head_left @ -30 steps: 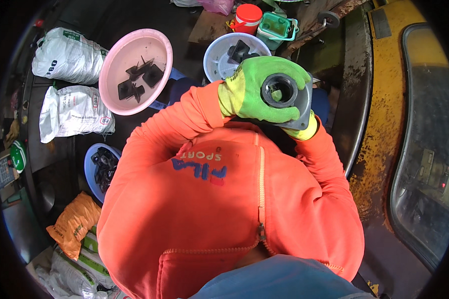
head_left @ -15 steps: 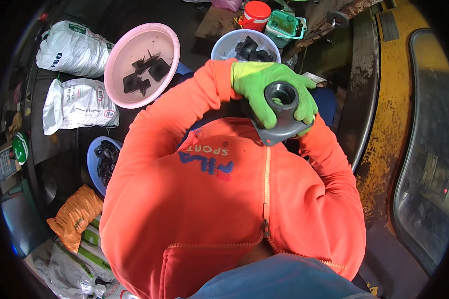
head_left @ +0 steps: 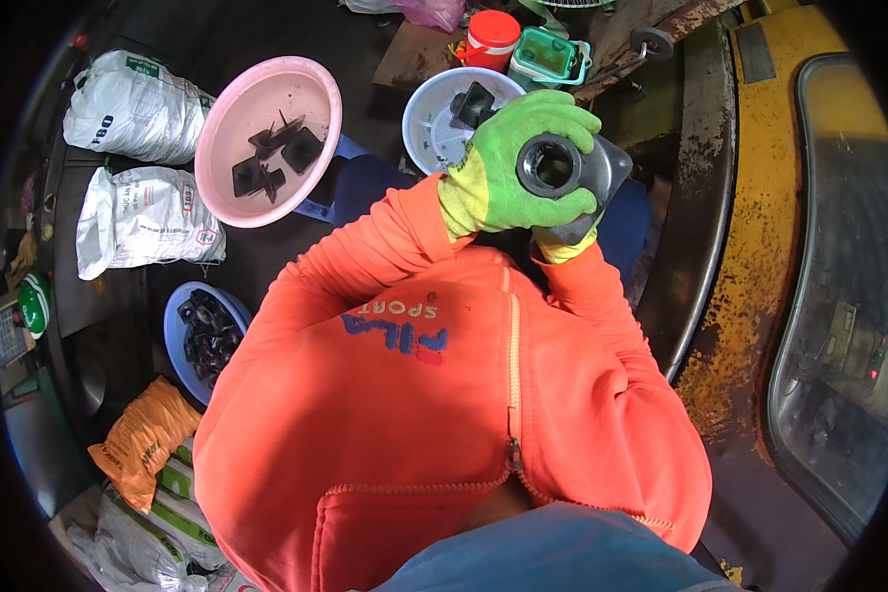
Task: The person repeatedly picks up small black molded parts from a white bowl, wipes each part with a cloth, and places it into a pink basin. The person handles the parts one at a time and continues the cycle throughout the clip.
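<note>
My left hand (head_left: 523, 158), in a green and yellow glove, is closed around a black rubber or plastic part (head_left: 550, 166) with a round, hollow collar and a flat, squarish flange. The collar's opening faces up toward me, and a flange corner sticks out to the right. Beneath the part is my right hand (head_left: 568, 247); only its yellow-green glove cuff shows clearly, and its fingers are hidden. Just beyond the left hand stands a pale blue-white basin (head_left: 426, 109) with black flanged parts (head_left: 474, 103) in it.
A pink basin (head_left: 212, 148) holds several black pieces. To the left are a blue basin (head_left: 176, 345) of dark parts, white sacks (head_left: 138, 104) and an orange bag (head_left: 148, 434). A red-lidded bucket (head_left: 491, 37) and green container (head_left: 551, 57) stand far off. Rusty yellow machinery (head_left: 720, 365) flanks my right.
The black part has turned in my hands, its flange swinging from near me to the right. My left hand now wraps around the collar's side. The view has shifted slightly.
</note>
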`<state>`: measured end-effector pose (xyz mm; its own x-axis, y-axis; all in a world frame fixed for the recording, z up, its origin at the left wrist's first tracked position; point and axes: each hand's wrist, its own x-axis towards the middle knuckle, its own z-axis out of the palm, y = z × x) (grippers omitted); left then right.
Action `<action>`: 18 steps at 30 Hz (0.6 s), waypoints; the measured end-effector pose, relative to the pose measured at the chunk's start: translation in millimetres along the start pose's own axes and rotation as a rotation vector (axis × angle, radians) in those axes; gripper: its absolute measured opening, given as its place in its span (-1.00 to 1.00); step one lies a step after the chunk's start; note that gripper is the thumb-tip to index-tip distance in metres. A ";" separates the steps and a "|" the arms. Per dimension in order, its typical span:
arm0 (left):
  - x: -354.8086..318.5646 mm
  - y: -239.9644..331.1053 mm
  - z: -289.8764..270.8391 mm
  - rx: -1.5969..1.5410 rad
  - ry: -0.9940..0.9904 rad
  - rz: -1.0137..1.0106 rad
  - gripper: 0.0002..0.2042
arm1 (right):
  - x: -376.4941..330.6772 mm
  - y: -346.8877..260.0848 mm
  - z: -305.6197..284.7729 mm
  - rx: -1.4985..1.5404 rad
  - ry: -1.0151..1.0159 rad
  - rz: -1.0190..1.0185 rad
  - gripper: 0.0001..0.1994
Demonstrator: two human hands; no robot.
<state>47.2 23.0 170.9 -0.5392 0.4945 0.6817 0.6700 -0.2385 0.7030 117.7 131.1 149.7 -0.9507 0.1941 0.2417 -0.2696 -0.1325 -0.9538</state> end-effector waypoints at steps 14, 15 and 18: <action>10.9 4.8 -23.8 -0.262 -0.241 -0.006 -0.58 | 12.3 -35.6 -11.0 -0.855 -0.378 -0.402 -0.53; 10.0 5.1 -24.3 -0.294 -0.255 -0.001 -0.58 | 10.6 -36.0 -14.2 -0.839 -0.410 -0.380 -0.51; 8.8 3.8 -23.6 -0.392 -0.347 -0.028 -0.60 | 1.9 -34.0 -22.7 -0.810 -0.506 -0.315 -0.45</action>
<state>33.0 6.7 184.4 -0.3090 0.7368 0.6014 0.3807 -0.4837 0.7881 128.6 158.0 178.5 -0.8581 -0.3542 0.3717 -0.5135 0.5913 -0.6219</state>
